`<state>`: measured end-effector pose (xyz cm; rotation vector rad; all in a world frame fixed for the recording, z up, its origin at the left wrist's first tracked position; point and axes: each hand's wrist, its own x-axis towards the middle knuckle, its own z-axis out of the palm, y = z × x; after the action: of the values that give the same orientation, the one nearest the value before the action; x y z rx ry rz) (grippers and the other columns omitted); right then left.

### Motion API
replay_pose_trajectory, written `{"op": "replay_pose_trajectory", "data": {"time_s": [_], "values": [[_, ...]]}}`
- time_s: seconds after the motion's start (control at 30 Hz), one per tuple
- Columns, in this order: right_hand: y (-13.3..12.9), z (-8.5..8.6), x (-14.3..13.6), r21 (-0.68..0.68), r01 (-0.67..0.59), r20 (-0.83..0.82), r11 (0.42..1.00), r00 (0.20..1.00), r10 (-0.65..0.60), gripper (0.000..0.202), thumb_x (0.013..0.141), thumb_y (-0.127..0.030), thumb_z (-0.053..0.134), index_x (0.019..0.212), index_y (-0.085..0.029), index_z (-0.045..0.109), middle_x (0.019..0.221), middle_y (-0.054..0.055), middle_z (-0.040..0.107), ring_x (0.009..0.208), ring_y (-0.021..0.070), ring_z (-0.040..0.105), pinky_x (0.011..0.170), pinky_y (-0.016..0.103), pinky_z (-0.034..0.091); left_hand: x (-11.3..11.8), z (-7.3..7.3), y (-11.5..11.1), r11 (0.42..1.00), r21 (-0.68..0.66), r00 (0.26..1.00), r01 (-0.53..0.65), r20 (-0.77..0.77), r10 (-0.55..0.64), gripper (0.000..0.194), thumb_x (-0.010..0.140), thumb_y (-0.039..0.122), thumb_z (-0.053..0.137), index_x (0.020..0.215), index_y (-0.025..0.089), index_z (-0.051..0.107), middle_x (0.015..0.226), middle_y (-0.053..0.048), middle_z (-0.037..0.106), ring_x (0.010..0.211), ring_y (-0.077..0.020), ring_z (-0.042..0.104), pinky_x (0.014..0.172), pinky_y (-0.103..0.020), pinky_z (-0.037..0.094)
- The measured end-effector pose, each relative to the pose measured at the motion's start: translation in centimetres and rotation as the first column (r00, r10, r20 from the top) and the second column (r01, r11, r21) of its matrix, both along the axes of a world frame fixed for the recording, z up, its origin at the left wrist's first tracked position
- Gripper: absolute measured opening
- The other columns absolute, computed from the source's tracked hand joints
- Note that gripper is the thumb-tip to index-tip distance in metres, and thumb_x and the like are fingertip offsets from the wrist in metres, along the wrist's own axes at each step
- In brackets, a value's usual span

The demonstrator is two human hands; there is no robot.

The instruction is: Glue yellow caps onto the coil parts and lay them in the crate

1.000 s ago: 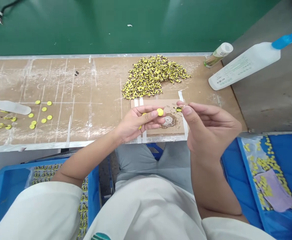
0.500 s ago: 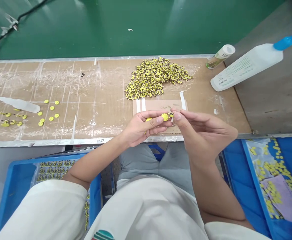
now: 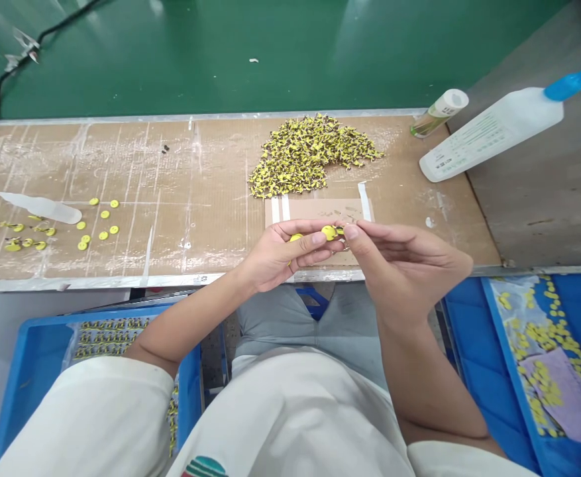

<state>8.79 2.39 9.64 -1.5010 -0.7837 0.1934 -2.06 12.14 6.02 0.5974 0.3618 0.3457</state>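
Between the thumb and fingers of my left hand [image 3: 290, 255] is a yellow disc [image 3: 328, 232], with another yellow piece showing behind the thumb. My right hand [image 3: 399, 258] pinches a small yellow-and-black figure piece [image 3: 340, 230] that meets the disc's right edge. Whether the two are joined I cannot tell. Both hands are above a cardboard pad [image 3: 320, 209] with white tape strips. Beyond them lies a heap of small yellow-and-black pieces [image 3: 310, 156].
Loose yellow discs [image 3: 103, 235] and a white dropper-shaped tube [image 3: 42, 207] lie at the left. A white bottle with blue nozzle [image 3: 493, 132] and a small cylinder [image 3: 439, 112] stand at the right. Blue trays [image 3: 26, 371] of yellow pieces flank my lap.
My right hand has shifted slightly left, bringing the small figure piece against the yellow disc. My left hand stays nearly still.
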Motion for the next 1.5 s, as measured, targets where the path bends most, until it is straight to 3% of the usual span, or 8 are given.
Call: {"op": "replay_pose_trajectory", "data": {"time_s": [0.37, 0.87, 1.07, 1.3, 1.5], "values": [[-0.3, -0.6, 0.4, -0.027, 0.019, 0.148, 0.999, 0.989, -0.014, 0.017, 0.071, -0.022, 0.079, 0.087, -0.024, 0.074, 0.081, 0.001, 0.074, 0.071, 0.0181, 0.071, 0.068, 0.031, 0.061, 0.1, 0.1, -0.3, 0.999, 0.004, 0.998, -0.035, -0.049, 0.035, 0.026, 0.073, 0.024, 0.076, 0.098, 0.018, 0.074, 0.095, -0.004, 0.075, 0.092, -0.0160, 0.071, 0.087, -0.022, 0.055], [-0.2, -0.7, 0.4, 0.055, -0.106, 0.215, 0.993, 0.972, 0.092, 0.019, 0.070, -0.015, 0.077, 0.086, -0.025, 0.072, 0.088, 0.002, 0.074, 0.081, 0.0214, 0.072, 0.082, 0.043, 0.060, -0.1, 0.1, -0.8, 0.993, 0.041, 0.993, -0.110, -0.046, 0.112, 0.022, 0.070, 0.026, 0.078, 0.092, 0.019, 0.076, 0.096, -0.005, 0.075, 0.092, -0.0175, 0.071, 0.092, -0.027, 0.054], [-0.3, -0.6, 0.4, -0.018, -0.118, 0.219, 0.993, 0.969, 0.119, 0.018, 0.070, -0.016, 0.077, 0.085, -0.025, 0.072, 0.089, 0.002, 0.074, 0.083, 0.0209, 0.071, 0.084, 0.042, 0.059, -0.2, 0.2, -1.1, 0.988, 0.063, 0.984, -0.143, -0.097, 0.149, 0.022, 0.069, 0.027, 0.079, 0.089, 0.019, 0.077, 0.092, -0.005, 0.076, 0.090, -0.0175, 0.071, 0.092, -0.028, 0.055], [-0.3, -0.5, 0.6, -0.098, -0.101, 0.299, 0.990, 0.946, 0.126, 0.018, 0.071, -0.018, 0.077, 0.087, -0.028, 0.074, 0.077, 0.000, 0.070, 0.068, 0.0166, 0.064, 0.063, 0.033, 0.055, -1.1, 1.2, -2.2, 0.954, 0.172, 0.957, -0.244, -0.117, 0.266, 0.025, 0.072, 0.028, 0.077, 0.095, 0.019, 0.076, 0.102, -0.006, 0.074, 0.100, -0.0199, 0.069, 0.096, -0.031, 0.053], [0.3, -0.8, -0.2, -0.068, -0.109, 0.310, 0.992, 0.942, 0.125, 0.016, 0.070, -0.022, 0.079, 0.085, -0.025, 0.074, 0.076, 0.001, 0.068, 0.070, 0.0161, 0.064, 0.064, 0.032, 0.053, -2.2, 1.6, -2.6, 0.932, 0.197, 0.937, -0.304, -0.115, 0.330, 0.028, 0.072, 0.027, 0.076, 0.098, 0.018, 0.075, 0.102, -0.007, 0.074, 0.102, -0.0205, 0.068, 0.097, -0.033, 0.052]]}}
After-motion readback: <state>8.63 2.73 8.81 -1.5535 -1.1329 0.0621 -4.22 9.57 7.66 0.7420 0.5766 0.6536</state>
